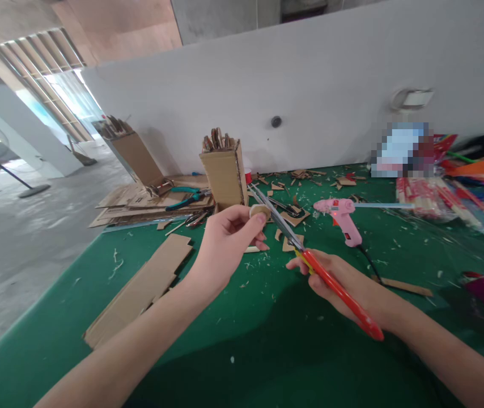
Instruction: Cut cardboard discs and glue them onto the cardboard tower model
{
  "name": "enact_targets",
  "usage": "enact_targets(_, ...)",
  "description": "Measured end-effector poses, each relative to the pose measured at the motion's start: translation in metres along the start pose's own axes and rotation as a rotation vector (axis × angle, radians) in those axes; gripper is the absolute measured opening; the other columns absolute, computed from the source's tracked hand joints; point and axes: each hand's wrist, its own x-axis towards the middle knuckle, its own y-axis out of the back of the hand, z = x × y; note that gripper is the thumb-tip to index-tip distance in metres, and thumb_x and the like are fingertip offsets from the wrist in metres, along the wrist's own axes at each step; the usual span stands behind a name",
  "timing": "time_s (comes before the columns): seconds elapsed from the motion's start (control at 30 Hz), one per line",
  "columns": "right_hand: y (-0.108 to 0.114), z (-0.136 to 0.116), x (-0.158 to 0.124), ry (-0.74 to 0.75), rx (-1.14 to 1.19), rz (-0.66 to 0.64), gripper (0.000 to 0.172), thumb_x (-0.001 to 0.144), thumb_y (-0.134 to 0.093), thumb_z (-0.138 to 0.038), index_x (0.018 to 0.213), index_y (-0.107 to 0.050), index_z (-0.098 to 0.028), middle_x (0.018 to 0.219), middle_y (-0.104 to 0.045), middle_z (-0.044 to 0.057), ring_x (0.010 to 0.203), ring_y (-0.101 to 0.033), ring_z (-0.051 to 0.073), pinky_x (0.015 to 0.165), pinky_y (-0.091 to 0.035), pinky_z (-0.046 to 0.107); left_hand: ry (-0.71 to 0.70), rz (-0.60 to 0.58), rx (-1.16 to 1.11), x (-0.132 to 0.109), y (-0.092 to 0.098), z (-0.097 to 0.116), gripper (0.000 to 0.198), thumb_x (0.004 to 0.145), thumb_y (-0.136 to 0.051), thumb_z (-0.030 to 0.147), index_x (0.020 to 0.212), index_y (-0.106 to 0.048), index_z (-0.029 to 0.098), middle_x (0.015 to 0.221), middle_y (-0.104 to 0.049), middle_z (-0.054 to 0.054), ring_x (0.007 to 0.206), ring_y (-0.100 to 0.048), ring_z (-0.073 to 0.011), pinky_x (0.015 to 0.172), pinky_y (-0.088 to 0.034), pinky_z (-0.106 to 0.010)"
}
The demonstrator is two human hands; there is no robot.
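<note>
Between the thumb and fingers of my left hand (236,235) is a small rounded cardboard piece (259,212). My right hand (331,277) grips a pair of scissors (331,289) with red handles and a touch of yellow near the pivot. The long metal blades point up and to the left, right beside the cardboard piece; whether they touch it I cannot tell. Just behind my left hand stands an upright cardboard box (225,178) with cardboard strips sticking out of its top. Cardboard scraps (293,243) lie under the blades on the green tabletop (242,340).
A pink glue gun (342,218) with a glue stick in it stands to the right. On the left are a long cardboard strip (140,289), stacked cardboard sheets (114,198), teal-handled pliers (182,198) and a second cardboard box (134,158). Packaged sticks (424,195) lie far right, before a wall.
</note>
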Motion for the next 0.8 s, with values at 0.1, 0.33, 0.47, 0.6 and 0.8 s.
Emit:
enact_targets(0.1, -0.002, 0.003, 0.002, -0.009, 0.017, 0.0, 0.045, 0.087, -0.04, -0.061, 0.098, -0.053, -0.02, 0.083, -0.05, 0.004, 0.057, -0.05, 0.014, 0.051, -0.046, 0.03, 0.005, 0.006, -0.002, 0.0, 0.0, 0.001, 0.018, 0.08, -0.065, 0.029, 0.073, -0.063, 0.013, 0.062, -0.055, 0.001, 0.058, -0.053, -0.0072, 0.054, -0.052, -0.019)
enact_targets(0.33, -0.003, 0.005, 0.006, -0.031, -0.156, 0.087, 0.039, 0.085, -0.043, -0.058, 0.073, -0.048, -0.021, 0.072, -0.048, 0.003, 0.05, -0.045, 0.013, 0.046, -0.041, 0.03, 0.026, -0.015, 0.046, -0.001, 0.0, 0.006, 0.017, 0.081, -0.064, 0.028, 0.072, -0.064, 0.013, 0.059, -0.055, 0.001, 0.057, -0.052, -0.0071, 0.055, -0.053, -0.019)
enact_targets(0.47, -0.005, 0.004, 0.006, -0.059, -0.111, 0.086, 0.039, 0.088, -0.038, -0.055, 0.068, -0.046, -0.022, 0.066, -0.047, 0.001, 0.044, -0.041, 0.011, 0.04, -0.038, 0.026, 0.072, -0.033, 0.069, 0.0, -0.001, 0.004, 0.018, 0.081, -0.063, 0.025, 0.068, -0.061, 0.013, 0.057, -0.055, 0.002, 0.054, -0.055, -0.0074, 0.058, -0.054, -0.021)
enact_targets(0.6, -0.003, 0.0, 0.003, 0.065, -0.084, 0.075, 0.034, 0.091, -0.036, -0.048, 0.079, -0.051, -0.02, 0.076, -0.054, 0.004, 0.054, -0.051, 0.014, 0.051, -0.047, 0.029, 0.074, -0.026, 0.023, 0.001, 0.0, 0.003, 0.016, 0.08, -0.062, 0.025, 0.069, -0.06, 0.014, 0.058, -0.054, 0.003, 0.052, -0.054, -0.0066, 0.055, -0.054, -0.02)
enact_targets(0.8, 0.003, -0.002, -0.004, 0.107, -0.234, 0.122, 0.032, 0.089, -0.042, -0.051, 0.096, -0.056, -0.023, 0.085, -0.06, 0.006, 0.068, -0.061, 0.021, 0.06, -0.052, 0.033, 0.063, -0.013, -0.018, 0.002, 0.001, 0.006, 0.012, 0.078, -0.065, 0.024, 0.071, -0.062, 0.015, 0.058, -0.05, 0.004, 0.052, -0.051, -0.0062, 0.052, -0.053, -0.019)
